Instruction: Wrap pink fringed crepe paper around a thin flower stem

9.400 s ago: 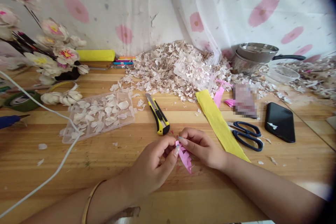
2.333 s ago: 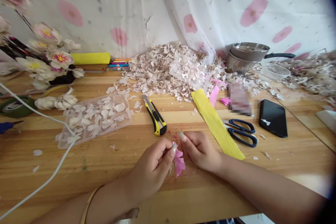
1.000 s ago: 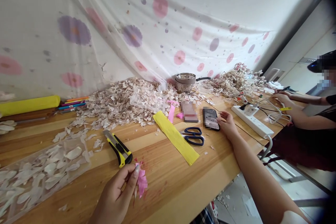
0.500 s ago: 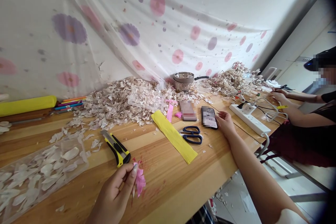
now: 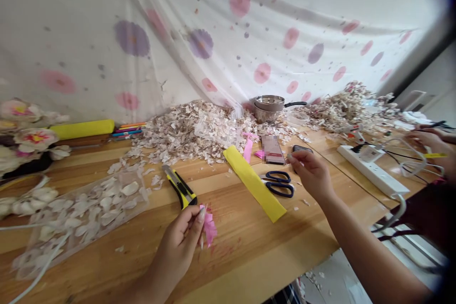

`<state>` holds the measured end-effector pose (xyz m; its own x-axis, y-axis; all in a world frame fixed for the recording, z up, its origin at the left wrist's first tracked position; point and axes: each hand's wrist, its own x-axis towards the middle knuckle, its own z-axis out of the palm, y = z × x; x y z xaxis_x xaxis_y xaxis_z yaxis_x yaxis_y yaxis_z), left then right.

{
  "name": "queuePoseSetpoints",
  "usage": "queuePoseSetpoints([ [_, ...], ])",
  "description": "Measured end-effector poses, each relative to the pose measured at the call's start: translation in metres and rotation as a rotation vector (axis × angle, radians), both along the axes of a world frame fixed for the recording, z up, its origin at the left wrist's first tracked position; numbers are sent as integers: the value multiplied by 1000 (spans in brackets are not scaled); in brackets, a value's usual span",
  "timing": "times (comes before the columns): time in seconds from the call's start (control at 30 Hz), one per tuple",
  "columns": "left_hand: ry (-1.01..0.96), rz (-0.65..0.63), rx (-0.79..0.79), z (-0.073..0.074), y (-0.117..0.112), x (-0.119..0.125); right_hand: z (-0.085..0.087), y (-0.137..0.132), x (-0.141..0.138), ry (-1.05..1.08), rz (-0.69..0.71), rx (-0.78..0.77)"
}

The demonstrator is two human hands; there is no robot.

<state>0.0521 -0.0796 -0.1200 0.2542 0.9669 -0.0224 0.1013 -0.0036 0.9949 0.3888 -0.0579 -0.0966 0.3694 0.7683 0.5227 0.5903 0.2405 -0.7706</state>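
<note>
My left hand [image 5: 181,237] is closed in a pinch on a small piece of pink crepe paper [image 5: 210,230] with a ragged edge, just above the wooden table. Behind it lies a yellow and black utility knife [image 5: 181,187]. My right hand [image 5: 311,173] has its thumb and fingertips drawn together; whether anything is between them cannot be made out. It hovers in front of a dark phone [image 5: 302,148], which it partly hides. Left of it are dark blue-handled scissors [image 5: 280,184] and a yellow crepe paper strip [image 5: 254,184]. Another phone [image 5: 272,150] lies behind the scissors.
Pale petals [image 5: 178,135] are heaped along the wall, with stacked metal pans [image 5: 270,107] beside them. A clear plastic tray [image 5: 142,199] of white petals lies at left. At right are a white power strip [image 5: 372,168], cables and a co-worker's hand [image 5: 425,140].
My right hand has lifted off the phone's edge and its fingers have come together. My left hand still pinches the pink paper. The view has swung left.
</note>
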Motion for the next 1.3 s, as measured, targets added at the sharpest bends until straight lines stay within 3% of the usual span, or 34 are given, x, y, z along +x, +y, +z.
queuePoseSetpoints([
  [0.13, -67, -11, -49, 3, 0, 0, 30, -4, -89, -348, 715, 2],
  [0.23, -139, -2, -89, 9, 0, 1, 30, 4, -131, -442, 989, 82],
  [0.3, -199, -12, -125, 13, 0, 2, 21, 10, -145, -342, 1067, 125],
  [0.47, -345, -52, -175, 17, 0, 3, -7, 13, -161, 91, 1019, 56],
  [0.6, -403, -61, -192, 13, -1, 5, -18, 5, -166, 305, 969, -73],
  [1.03, -452, -73, -245, 9, -2, 11, -19, -2, -170, 570, 1047, -321],
  [1.3, -406, -91, -218, 6, -5, 10, -21, -2, -171, 606, 1038, -349],
])
